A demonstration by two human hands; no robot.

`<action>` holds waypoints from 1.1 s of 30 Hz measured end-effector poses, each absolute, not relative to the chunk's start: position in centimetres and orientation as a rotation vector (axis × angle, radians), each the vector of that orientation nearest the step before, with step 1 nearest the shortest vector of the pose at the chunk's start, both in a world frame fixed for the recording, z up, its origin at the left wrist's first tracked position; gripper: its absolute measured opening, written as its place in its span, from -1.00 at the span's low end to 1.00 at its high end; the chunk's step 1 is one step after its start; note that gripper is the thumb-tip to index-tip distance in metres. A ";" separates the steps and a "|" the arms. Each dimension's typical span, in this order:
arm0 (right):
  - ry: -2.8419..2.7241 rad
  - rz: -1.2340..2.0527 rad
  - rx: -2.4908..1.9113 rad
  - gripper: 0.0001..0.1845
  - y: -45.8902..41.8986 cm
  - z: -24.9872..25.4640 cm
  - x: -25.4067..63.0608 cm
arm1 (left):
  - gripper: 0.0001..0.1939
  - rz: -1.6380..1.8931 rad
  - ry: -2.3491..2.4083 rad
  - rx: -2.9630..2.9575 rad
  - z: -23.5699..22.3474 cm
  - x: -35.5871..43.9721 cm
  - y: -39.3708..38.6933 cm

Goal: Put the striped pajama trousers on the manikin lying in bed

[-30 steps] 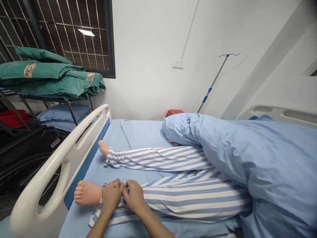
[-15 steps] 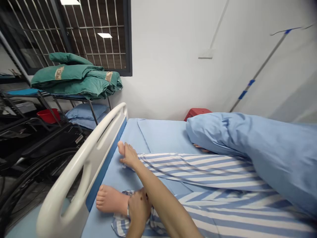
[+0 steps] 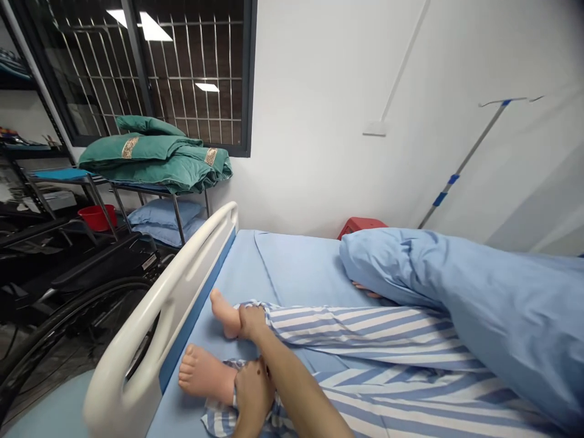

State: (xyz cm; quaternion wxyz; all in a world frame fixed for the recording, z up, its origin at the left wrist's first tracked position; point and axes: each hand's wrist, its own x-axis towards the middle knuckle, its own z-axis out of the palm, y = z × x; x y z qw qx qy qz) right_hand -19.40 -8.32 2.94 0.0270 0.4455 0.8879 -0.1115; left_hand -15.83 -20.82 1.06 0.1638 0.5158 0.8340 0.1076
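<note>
On the bed lies a figure in blue-and-white striped trousers [image 3: 365,325]; its smooth feet look like a care manikin's. My left hand [image 3: 253,386] is closed around the near ankle, over the trouser cuff, just behind the near foot [image 3: 205,372]. Across the other shin, my right hand [image 3: 252,320] wraps the far ankle at the cuff, and the far foot [image 3: 224,313] sticks out to the left of it. The fingertips of both hands are mostly hidden. My right forearm passes close beside my left hand.
A white bed end board [image 3: 137,340] stands just left of the feet. A blue quilt [image 3: 456,280] covers the figure's upper part. Beyond are a wheelchair [image 3: 104,261], folded green bedding [image 3: 155,155], a red stool [image 3: 362,225] and a drip pole [image 3: 474,152].
My right hand has moved from the top of the far foot back to its ankle and closed there. My left hand stays on the near ankle. The view has tilted up slightly.
</note>
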 end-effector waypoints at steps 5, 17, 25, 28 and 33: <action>2.826 -0.271 1.271 -0.34 -10.3 7.3 -17.4 | -0.67 0.342 2.436 1.535 0.6 -15.5 -21.2; 2.918 -0.179 1.161 -0.31 -12.5 4.2 -16.4 | -0.67 0.292 2.407 1.578 0.3 -15.4 -21.8; 2.828 -0.282 1.161 -0.50 -11.4 -0.2 -16.4 | -0.68 0.290 2.388 1.623 -0.9 -15.5 -21.6; 2.842 -0.315 1.120 -0.50 -11.5 0.5 -15.9 | -0.69 0.314 2.430 1.585 -0.9 -15.5 -21.7; 2.934 -0.318 1.052 -0.44 -12.7 2.4 -13.9 | -0.72 0.386 2.482 1.488 -0.8 -14.1 -22.1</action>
